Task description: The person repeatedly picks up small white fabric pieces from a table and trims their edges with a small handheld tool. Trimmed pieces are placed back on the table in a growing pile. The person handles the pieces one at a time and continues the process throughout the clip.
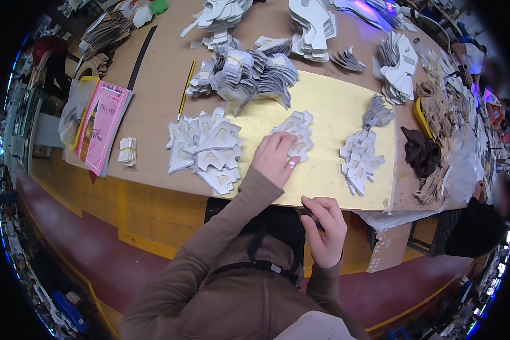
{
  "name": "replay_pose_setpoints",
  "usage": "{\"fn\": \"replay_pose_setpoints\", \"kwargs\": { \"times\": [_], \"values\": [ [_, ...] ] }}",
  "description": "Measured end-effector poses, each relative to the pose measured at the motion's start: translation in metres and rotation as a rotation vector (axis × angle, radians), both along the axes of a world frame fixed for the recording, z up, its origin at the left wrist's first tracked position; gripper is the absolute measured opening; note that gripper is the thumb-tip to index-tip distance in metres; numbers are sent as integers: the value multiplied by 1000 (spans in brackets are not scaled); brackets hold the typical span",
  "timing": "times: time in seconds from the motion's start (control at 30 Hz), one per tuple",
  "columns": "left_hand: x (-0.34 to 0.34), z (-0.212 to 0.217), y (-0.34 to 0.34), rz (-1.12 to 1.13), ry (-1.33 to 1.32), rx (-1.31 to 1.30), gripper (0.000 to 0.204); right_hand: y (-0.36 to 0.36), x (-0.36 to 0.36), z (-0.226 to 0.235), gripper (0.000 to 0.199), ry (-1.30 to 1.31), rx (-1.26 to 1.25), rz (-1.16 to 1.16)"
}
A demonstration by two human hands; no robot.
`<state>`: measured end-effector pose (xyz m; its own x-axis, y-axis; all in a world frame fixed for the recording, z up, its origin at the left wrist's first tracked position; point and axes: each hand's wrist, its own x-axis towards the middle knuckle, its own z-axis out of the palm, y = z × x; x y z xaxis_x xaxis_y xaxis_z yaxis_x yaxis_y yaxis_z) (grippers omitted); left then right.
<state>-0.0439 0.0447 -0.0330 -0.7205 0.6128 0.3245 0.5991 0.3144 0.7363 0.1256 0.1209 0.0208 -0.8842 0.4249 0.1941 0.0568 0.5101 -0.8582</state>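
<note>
Grey die-cut card pieces lie in several groups on a pale yellow sheet (328,113) that covers part of a brown worktable (158,73). Head view: the left hand (275,158) rests palm down, fingers spread flat, on a small stack of grey pieces (297,133) near the middle of the sheet; it presses on the stack rather than clamping it. The right hand (326,229) is held off the table, just below the sheet's near edge, with its fingers curled around a small dark object (311,214); what that object is cannot be told. The two hands are apart. A wider fan of grey pieces (207,150) lies just to the left of the left hand, overlapping the sheet's left edge. A narrower cluster of grey pieces (361,158) lies to the right, near the sheet's far edge. A large heap of grey pieces (243,76) sits beyond, at the sheet's upper edge. A pink booklet (105,127) lies at the table's left end, well apart from the hands.
</note>
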Motion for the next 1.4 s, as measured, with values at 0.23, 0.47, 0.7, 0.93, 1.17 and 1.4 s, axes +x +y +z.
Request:
{"fn": "replay_pose_setpoints", "kwargs": {
  "times": [0.23,0.47,0.7,0.93,1.17,1.4],
  "values": [
    [0,-29,-3,56,-141,-76,35,5,1,2,33,10,-29,-59],
    [1,-10,-20,-11,-239,-135,17,2,-13,-7,31,-6,-96,-57],
    [14,32,-51,-269,-500,-23,16,5,-20,-14,28,27,-233,-120],
    [12,38,-56,-338,-220,304,14,-4,-20,-2,28,88,-546,-4],
    [25,29,-63,-292,-458,423,12,-8,-22,4,31,131,-134,-42],
    [29,27,-63,-255,-379,429,17,-16,-25,-1,37,175,8,-99]
  ]
}}
